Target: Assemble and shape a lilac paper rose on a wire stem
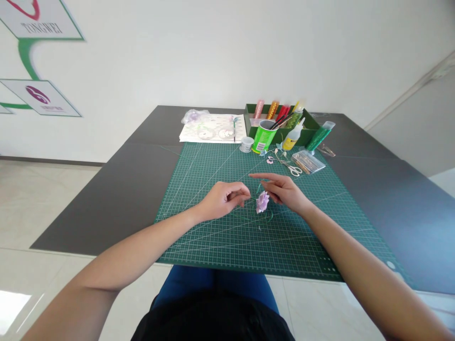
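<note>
Dark bench (117,189), white wall (199,52). L hand (227,200) has fingers pinching green thread (253,198), prob for tension; R hand's (284,189) grip unclear tbh. Lilac flower (262,202) btwn, well in from cutting mat's (213,246) front edge.

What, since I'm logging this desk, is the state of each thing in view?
Left hand: pinching a green strand
Right hand: index finger extended, others curled; hold unclear
Flower: open, between the hands
Scissors: lying flat
Can: open-topped, standing, holding sticks
Glue bottle: standing, nozzle up
Box: open, holding tubes
Case: lying flat, closure unclear
Mat: spread flat
</note>
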A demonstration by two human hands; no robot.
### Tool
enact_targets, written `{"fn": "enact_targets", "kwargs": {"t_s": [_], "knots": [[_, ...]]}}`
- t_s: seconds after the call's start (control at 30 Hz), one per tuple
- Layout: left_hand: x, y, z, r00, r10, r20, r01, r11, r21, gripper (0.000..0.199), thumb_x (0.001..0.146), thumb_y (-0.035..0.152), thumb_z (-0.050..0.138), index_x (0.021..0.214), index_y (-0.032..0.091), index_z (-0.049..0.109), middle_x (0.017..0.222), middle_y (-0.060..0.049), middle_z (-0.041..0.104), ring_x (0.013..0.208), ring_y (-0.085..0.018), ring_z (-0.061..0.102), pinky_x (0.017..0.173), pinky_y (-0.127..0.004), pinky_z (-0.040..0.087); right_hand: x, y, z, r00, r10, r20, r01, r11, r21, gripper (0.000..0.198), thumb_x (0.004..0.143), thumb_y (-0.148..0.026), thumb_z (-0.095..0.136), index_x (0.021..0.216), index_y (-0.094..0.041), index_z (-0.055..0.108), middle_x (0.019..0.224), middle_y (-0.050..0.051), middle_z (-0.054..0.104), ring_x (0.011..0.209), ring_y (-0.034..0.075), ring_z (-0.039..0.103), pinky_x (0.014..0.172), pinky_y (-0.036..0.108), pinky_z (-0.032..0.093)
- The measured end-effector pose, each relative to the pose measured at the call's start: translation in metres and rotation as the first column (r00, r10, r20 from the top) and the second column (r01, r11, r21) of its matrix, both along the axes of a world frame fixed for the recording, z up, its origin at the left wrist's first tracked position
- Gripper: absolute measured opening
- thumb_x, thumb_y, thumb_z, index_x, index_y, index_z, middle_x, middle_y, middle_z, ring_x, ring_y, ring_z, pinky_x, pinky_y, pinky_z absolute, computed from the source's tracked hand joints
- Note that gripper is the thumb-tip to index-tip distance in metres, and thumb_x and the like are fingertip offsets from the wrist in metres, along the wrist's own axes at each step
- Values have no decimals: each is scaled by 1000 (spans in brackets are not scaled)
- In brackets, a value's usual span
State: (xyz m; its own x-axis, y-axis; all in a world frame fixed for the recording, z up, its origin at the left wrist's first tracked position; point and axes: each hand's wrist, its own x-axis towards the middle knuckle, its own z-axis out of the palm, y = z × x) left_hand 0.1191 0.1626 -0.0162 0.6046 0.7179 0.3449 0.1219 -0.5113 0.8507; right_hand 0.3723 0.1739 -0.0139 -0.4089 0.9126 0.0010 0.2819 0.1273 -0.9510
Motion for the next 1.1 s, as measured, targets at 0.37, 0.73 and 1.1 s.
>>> {"fn": "enact_targets", "kwargs": {"t_s": [0.37,0.73,1.1], "knots": [[0,2,3,991,100,88,-104,994,40,13,101,26,64,92,18,68,84,-3,71,63,-11,55,59,-24,43,-7,1,-7,992,62,114,-64,998,17,54,90,-33,57,133,-6,75,48,-6,50,41,10,42,42,21,31],[2,3,4,968,145,204,-152,988,23,14,100,19,64,86,18,63,106,-8,69,97,-18,65,80,-31,54,-7,2,-10,986,101,136,-109,992,56,28,90,-36,60,87,-14,77,45,-6,46,40,10,38,43,23,27],[6,7,-9,899,97,428,48,948,-316,21,97,34,74,93,16,65,106,-7,71,90,-14,74,83,-30,62,-10,-1,-2,982,134,129,-140,990,34,28,91,-36,60,92,-14,76,46,-7,46,40,9,38,42,22,28]]}}
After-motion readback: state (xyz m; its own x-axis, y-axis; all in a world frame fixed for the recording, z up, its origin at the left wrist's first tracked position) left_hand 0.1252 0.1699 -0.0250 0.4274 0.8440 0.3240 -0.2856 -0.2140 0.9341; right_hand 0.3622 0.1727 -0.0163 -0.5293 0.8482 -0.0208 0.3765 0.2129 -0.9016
